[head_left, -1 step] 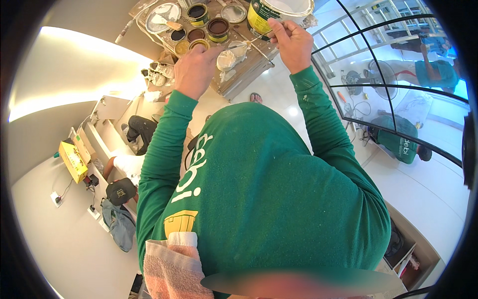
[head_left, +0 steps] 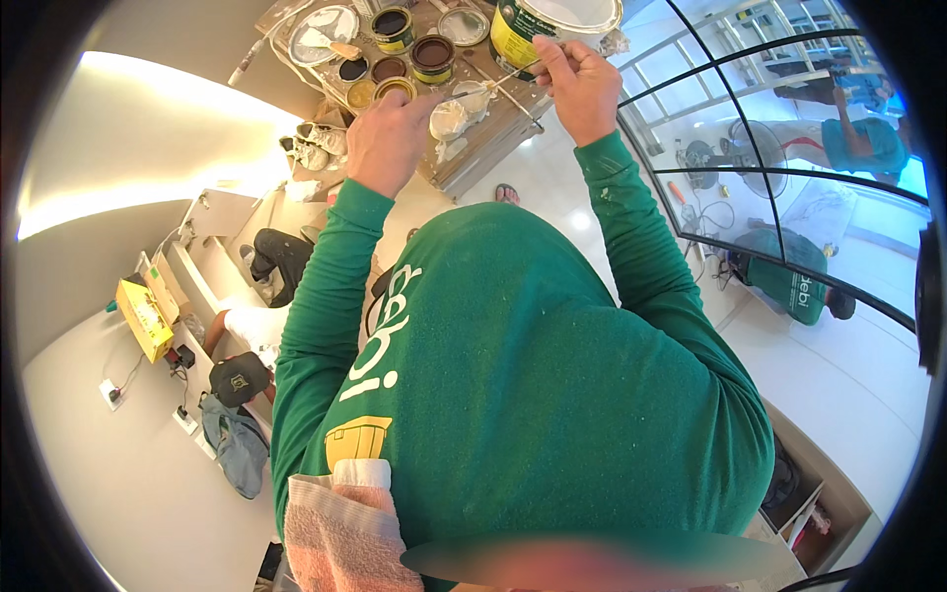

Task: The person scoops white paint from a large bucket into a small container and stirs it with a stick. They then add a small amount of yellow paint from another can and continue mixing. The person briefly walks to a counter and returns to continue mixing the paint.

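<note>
My right hand (head_left: 583, 94) is closed in a pinch on a thin stick (head_left: 520, 69), which slants down and left from my fingertips beside the large green and yellow bucket (head_left: 513, 37). Across from it, my left hand (head_left: 387, 141) has its fingers closed and the index finger reaching forward. Whatever it grips is mostly hidden; a thin edge shows beyond the fingertip. Under both hands lies a lump of white putty (head_left: 452, 120) on the wooden work surface (head_left: 469, 163). Open cans of dark brown (head_left: 433, 55) and black paint (head_left: 393, 28) stand just beyond my left hand.
A brush (head_left: 330, 45) rests on a white lid at the far left. Shoes (head_left: 314, 148) sit left of the work surface. A person in a black cap (head_left: 240, 379) is low at the left. Black-framed glass (head_left: 779, 187) stands on the right, with a ladder (head_left: 720, 74) seen through it.
</note>
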